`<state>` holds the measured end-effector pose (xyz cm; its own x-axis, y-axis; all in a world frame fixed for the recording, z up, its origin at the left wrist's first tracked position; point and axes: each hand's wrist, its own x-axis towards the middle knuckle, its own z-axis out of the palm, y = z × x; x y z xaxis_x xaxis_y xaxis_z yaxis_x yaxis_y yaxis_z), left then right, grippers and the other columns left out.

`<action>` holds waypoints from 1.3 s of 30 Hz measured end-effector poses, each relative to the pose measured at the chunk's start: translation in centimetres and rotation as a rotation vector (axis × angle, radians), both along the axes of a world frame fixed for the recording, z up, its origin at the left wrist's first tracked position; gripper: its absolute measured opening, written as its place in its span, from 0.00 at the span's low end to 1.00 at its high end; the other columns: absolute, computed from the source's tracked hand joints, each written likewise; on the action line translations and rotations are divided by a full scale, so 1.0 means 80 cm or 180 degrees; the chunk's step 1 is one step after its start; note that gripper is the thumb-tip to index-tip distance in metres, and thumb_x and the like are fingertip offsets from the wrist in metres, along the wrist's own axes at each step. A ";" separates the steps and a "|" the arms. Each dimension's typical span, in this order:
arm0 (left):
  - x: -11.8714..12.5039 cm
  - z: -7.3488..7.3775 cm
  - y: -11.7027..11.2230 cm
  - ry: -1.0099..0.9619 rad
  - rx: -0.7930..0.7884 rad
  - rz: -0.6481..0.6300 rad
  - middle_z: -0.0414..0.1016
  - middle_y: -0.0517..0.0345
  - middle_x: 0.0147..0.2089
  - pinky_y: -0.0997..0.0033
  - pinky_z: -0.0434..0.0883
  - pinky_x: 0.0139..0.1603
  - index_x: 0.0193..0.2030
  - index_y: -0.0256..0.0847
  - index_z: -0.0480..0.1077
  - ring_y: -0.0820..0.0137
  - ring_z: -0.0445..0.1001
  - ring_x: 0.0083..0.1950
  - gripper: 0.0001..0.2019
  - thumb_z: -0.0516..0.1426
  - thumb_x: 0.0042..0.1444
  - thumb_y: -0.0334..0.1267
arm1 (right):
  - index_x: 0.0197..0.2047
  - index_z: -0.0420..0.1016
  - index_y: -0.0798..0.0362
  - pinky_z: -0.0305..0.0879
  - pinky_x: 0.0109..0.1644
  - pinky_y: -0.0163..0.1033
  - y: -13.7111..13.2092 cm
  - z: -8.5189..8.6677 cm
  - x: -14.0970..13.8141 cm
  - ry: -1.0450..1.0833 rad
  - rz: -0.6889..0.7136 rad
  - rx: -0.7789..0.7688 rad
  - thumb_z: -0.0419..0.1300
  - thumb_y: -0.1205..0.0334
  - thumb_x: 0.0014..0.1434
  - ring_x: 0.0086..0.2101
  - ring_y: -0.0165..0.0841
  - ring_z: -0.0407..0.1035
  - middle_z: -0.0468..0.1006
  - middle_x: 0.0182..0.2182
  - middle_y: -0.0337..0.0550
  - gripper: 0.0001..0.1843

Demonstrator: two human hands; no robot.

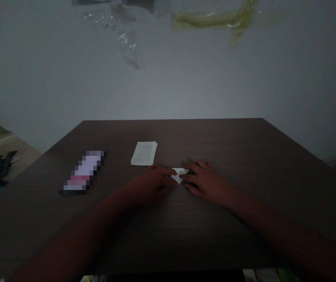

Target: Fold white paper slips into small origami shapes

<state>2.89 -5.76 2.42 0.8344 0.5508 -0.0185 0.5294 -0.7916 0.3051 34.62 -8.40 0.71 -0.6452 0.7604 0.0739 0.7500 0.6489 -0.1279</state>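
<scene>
A small folded piece of white paper (179, 174) lies on the dark wooden table (244, 156) near its middle. My left hand (153, 183) rests on the table at the paper's left edge, fingers curled and pressing on it. My right hand (204, 181) lies on the paper's right side, fingertips pinching it against the tabletop. Both forearms reach in from the near edge.
A stack of white printed sheets (144, 153) sits just behind my left hand. A flat dark device with a blurred screen (82, 172) lies to the left. Clear plastic wrap (128, 43) and a yellowish strip (214, 19) hang on the wall behind.
</scene>
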 end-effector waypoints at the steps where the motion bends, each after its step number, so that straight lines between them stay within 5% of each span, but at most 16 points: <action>1: -0.001 -0.001 0.002 -0.0061 -0.0026 0.0040 0.89 0.45 0.84 0.38 0.75 0.94 0.76 0.47 0.90 0.50 0.85 0.87 0.24 0.66 0.81 0.26 | 0.80 0.93 0.41 0.78 0.82 0.76 0.000 0.000 0.000 -0.0003 0.0002 0.0020 0.69 0.55 0.91 0.79 0.67 0.77 0.85 0.82 0.61 0.22; 6: 0.004 -0.005 0.006 -0.0088 -0.0064 0.0222 0.92 0.42 0.79 0.37 0.77 0.92 0.74 0.41 0.90 0.50 0.89 0.82 0.21 0.65 0.81 0.24 | 0.81 0.93 0.40 0.79 0.82 0.77 -0.002 0.002 -0.001 -0.0036 -0.0017 0.0005 0.68 0.56 0.90 0.80 0.68 0.77 0.84 0.84 0.60 0.23; 20: 0.008 0.002 -0.003 0.0073 0.0062 0.0278 0.92 0.47 0.81 0.44 0.73 0.93 0.79 0.47 0.89 0.51 0.89 0.81 0.29 0.65 0.77 0.24 | 0.79 0.93 0.41 0.77 0.84 0.75 -0.004 -0.003 -0.001 0.0017 -0.0004 0.0061 0.69 0.57 0.90 0.79 0.64 0.78 0.85 0.83 0.59 0.22; 30: 0.005 0.005 -0.008 0.0293 0.0244 0.0096 0.86 0.46 0.88 0.35 0.70 0.95 0.79 0.56 0.90 0.45 0.84 0.88 0.27 0.69 0.79 0.30 | 0.77 0.94 0.40 0.80 0.79 0.70 -0.003 -0.007 0.002 0.0099 0.0027 0.0115 0.68 0.55 0.90 0.75 0.62 0.80 0.88 0.78 0.58 0.21; 39: 0.008 0.007 -0.016 0.0257 0.0304 0.0086 0.85 0.44 0.88 0.26 0.68 0.96 0.76 0.53 0.92 0.40 0.84 0.86 0.22 0.68 0.83 0.31 | 0.77 0.94 0.41 0.77 0.83 0.75 -0.003 -0.007 0.003 0.0173 0.0023 0.0038 0.67 0.55 0.90 0.78 0.64 0.78 0.86 0.80 0.60 0.21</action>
<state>3.57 -7.07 2.99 0.8171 0.5757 -0.0313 0.5708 -0.8001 0.1846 34.85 -8.67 0.13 -0.6454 0.7547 0.1181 0.7376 0.6559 -0.1606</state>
